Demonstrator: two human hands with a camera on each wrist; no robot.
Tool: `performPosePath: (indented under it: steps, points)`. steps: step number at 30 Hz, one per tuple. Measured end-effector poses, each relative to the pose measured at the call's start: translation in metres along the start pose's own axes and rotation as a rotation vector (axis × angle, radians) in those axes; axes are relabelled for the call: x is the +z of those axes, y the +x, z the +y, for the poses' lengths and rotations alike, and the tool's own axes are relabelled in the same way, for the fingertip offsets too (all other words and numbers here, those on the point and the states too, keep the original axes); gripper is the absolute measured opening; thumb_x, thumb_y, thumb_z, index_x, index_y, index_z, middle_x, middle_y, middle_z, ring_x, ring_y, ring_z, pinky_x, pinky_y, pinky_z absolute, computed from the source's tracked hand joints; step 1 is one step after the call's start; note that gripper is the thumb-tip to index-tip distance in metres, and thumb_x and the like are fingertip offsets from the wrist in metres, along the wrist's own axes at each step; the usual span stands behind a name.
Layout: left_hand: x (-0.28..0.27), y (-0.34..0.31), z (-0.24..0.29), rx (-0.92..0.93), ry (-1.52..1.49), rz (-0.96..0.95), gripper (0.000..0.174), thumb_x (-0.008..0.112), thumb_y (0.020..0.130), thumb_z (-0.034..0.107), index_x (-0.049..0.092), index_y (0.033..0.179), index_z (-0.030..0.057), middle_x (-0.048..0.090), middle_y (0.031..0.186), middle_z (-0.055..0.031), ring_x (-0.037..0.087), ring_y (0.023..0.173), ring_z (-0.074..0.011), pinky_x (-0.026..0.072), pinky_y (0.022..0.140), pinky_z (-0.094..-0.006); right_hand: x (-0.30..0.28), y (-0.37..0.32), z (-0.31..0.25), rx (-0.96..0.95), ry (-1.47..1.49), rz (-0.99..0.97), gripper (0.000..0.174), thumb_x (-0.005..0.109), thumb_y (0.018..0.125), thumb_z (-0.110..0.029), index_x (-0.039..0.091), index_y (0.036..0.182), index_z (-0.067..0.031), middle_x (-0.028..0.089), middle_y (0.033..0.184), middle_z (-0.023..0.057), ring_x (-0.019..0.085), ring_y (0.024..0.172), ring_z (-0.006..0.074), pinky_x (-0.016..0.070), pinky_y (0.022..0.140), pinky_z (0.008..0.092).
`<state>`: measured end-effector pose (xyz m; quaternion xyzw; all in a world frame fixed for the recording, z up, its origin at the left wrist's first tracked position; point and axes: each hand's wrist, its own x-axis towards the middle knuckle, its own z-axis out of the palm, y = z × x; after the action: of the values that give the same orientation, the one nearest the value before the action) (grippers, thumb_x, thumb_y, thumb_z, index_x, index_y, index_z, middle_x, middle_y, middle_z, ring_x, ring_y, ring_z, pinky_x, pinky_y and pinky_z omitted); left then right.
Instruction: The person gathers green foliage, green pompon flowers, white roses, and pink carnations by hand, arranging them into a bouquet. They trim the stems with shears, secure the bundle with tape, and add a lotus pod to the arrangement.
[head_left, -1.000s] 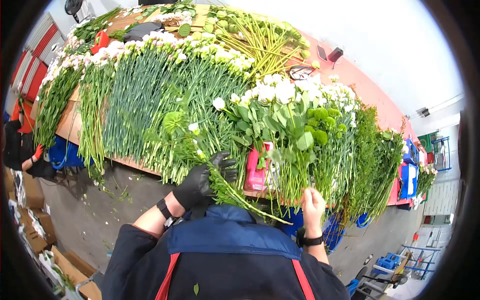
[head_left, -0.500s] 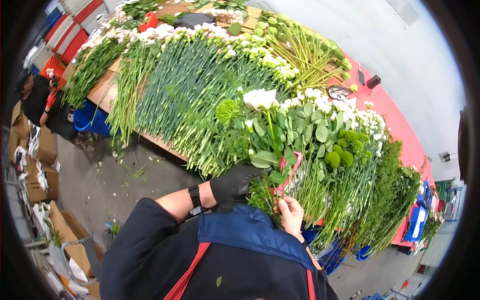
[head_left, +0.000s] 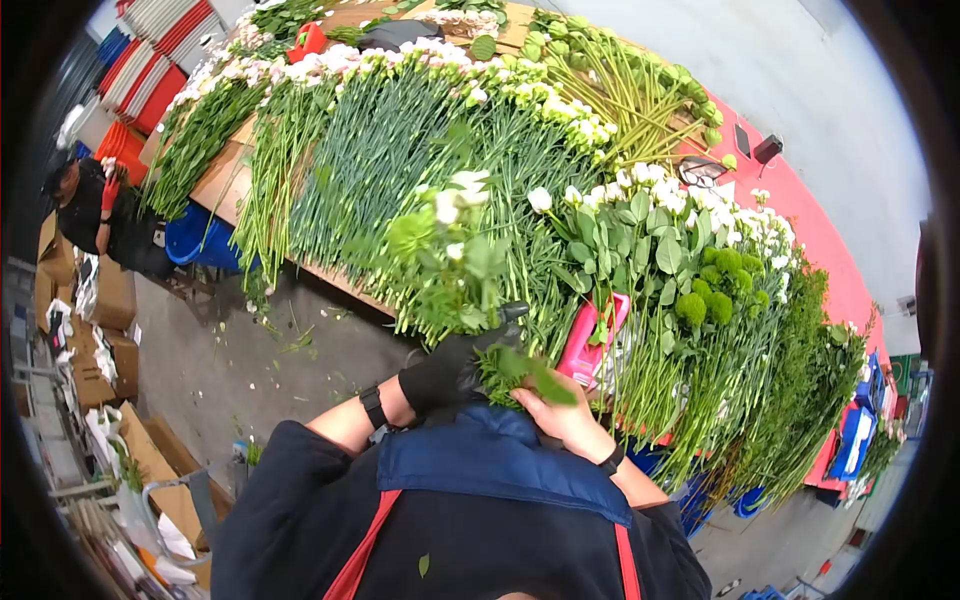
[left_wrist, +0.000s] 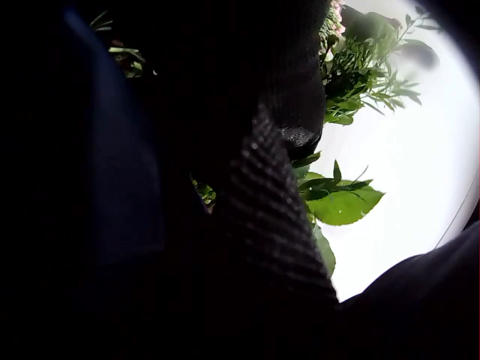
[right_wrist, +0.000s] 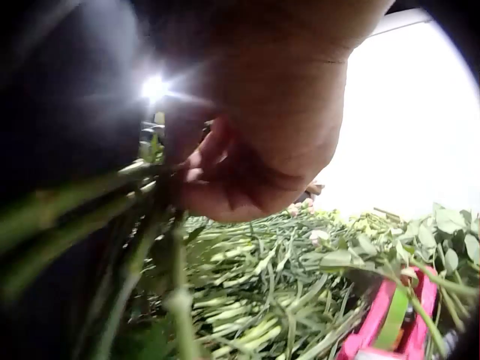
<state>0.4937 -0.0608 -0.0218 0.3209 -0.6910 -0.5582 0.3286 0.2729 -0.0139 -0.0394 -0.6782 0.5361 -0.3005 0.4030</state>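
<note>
The leafy bunch [head_left: 445,275] is rising from my gloved left hand [head_left: 445,375], in front of the laid-out long green stems [head_left: 375,165], and its top is blurring in the head view. A large white bloom [head_left: 470,185] is now showing high in it, with a shaggy green bloom [head_left: 408,235] sitting lower to one side; half a second ago a large white rose was standing apart, nearer my right hand. I'm reading that as the rose joining the bunch, so the work is growing by a flower, though the blur is keeping me from being sure. My left hand is closing round the bunch. My bare right hand [head_left: 570,415] is coming in closer to the left than in the earlier frame, and in the right wrist view its fingers are pinching several stems [right_wrist: 142,202]. A blurred leaf [head_left: 550,382] is lying across those fingers in the head view. The left wrist camera is giving me mostly dark cloth, so I'm getting little of the hold from there. Just beyond my right hand, the pink object [head_left: 590,345] is showing more fully than before. Farther along, white blooms [head_left: 640,180] and round green blooms [head_left: 718,290] are lining the table.
</note>
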Motion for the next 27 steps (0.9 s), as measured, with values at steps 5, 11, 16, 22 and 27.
performPosePath:
  steps: [5,11,16,22,27]
  points:
    - [-0.028,-0.014,-0.011,-0.326,-0.644,0.093,0.040,0.048,0.101,0.024,0.038,0.134,0.0038,0.046,0.086,0.0015,0.051,0.090,-0.0125,0.0454,0.090,-0.0289,-0.045,0.067,-0.069,-0.030,-0.170,-0.332,0.022,0.065,0.086,-0.022,0.069,0.089,-0.0010,0.065,0.082,0.0179,0.064,0.079,0.0350,0.0509,0.071,0.0411]
    - [-0.106,-0.037,-0.035,-0.322,-1.226,0.093,0.049,0.042,0.104,0.028,0.032,0.146,0.0052,0.043,0.086,0.0045,0.046,0.084,-0.0070,0.0439,0.087,-0.0268,0.015,0.185,-0.091,0.118,-0.308,-0.189,0.027,0.061,0.085,-0.025,0.070,0.087,0.0003,0.067,0.079,0.0201,0.065,0.079,0.0354,0.0508,0.073,0.0422]
    - [-0.169,-0.061,-0.026,-0.260,-0.916,0.140,0.048,0.050,0.101,0.024,0.037,0.142,0.0050,0.045,0.089,0.0029,0.046,0.084,-0.0083,0.0449,0.080,-0.0272,0.106,0.286,-0.062,0.385,-0.373,0.087,0.037,0.061,0.084,-0.037,0.070,0.082,-0.0006,0.068,0.083,0.0222,0.066,0.085,0.0378,0.0513,0.078,0.0436]
    - [-0.231,-0.082,-0.042,-0.405,-1.344,0.138,0.038,0.043,0.103,0.028,0.044,0.134,0.0056,0.043,0.082,0.0017,0.046,0.078,-0.0109,0.0443,0.076,-0.0268,0.121,0.281,-0.051,0.383,-0.231,0.417,0.030,0.063,0.078,-0.027,0.071,0.092,-0.0015,0.071,0.083,0.0169,0.069,0.077,0.0258,0.0529,0.073,0.0350]
    - [-0.253,-0.069,-0.027,-0.506,-1.206,0.141,0.042,0.053,0.098,0.032,0.047,0.132,0.0082,0.050,0.081,0.0006,0.052,0.074,-0.0088,0.0498,0.072,-0.0259,0.084,0.214,-0.089,0.385,0.022,0.464,0.011,0.059,0.088,-0.008,0.061,0.092,0.0015,0.067,0.074,0.0074,0.067,0.073,0.0123,0.0493,0.059,0.0243]
